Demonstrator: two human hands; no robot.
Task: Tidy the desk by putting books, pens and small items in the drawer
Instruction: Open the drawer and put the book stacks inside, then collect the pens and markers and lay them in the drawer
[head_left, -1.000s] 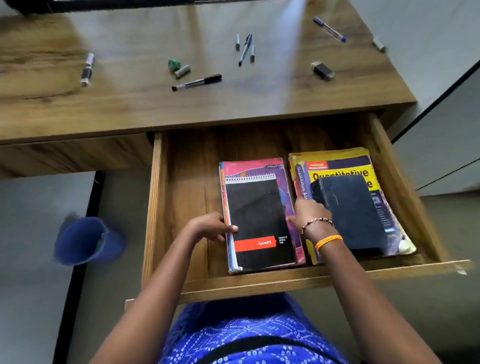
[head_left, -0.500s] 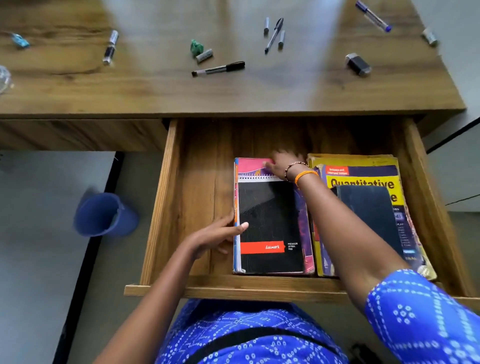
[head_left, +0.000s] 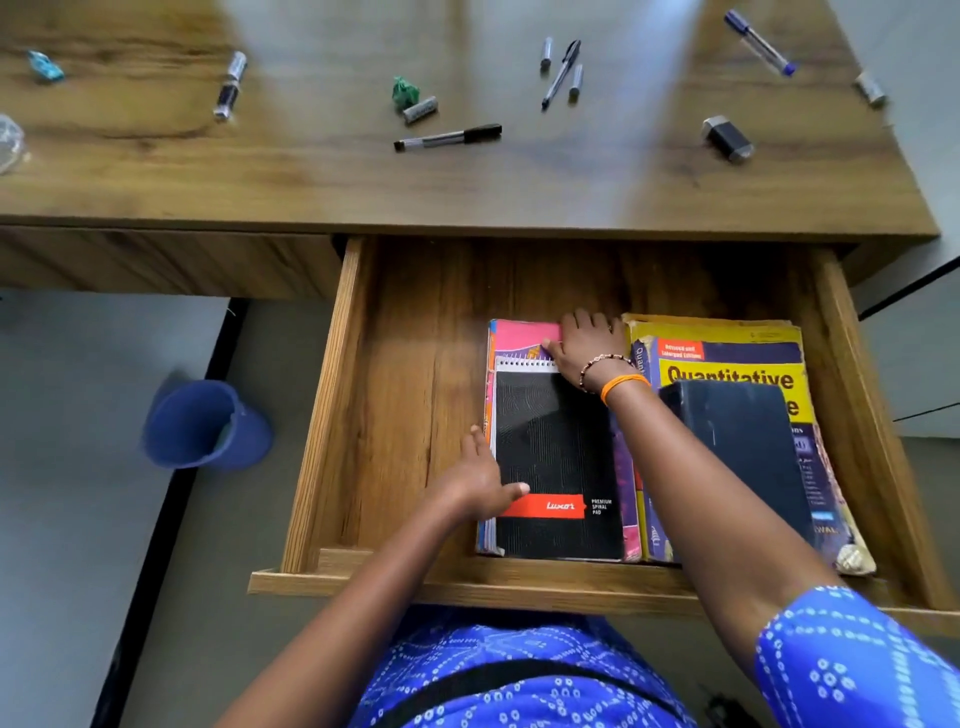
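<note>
My right forearm covers part of the pink book (head_left: 524, 335) and the gap between the two stacks, so I cannot tell whether the stacks touch there. A clear thing (head_left: 9, 141) at the desk's left edge is cut off and I cannot make it out; the green lump (head_left: 404, 92) is too blurred to name.

In the open drawer (head_left: 415, 395) I count four books: the black spiral pad (head_left: 558, 457) lying on the pink book at the left, and a dark book (head_left: 737, 447) lying on the yellow book (head_left: 727, 364) at the right.

My left hand (head_left: 480, 486) rests against the left edge of the pad's stack, fingers fairly straight, thumb lying on the pad's cover. My right hand (head_left: 589, 340) presses on the far end of the pink book, fingers bent over its top edge.

On the desk (head_left: 311, 176) I count four pens: one black-capped (head_left: 448, 137), one thin and dark (head_left: 561, 74), one blue (head_left: 759, 42), one stubby marker (head_left: 229, 85). A blue bin (head_left: 205, 423) stands on the floor.
</note>
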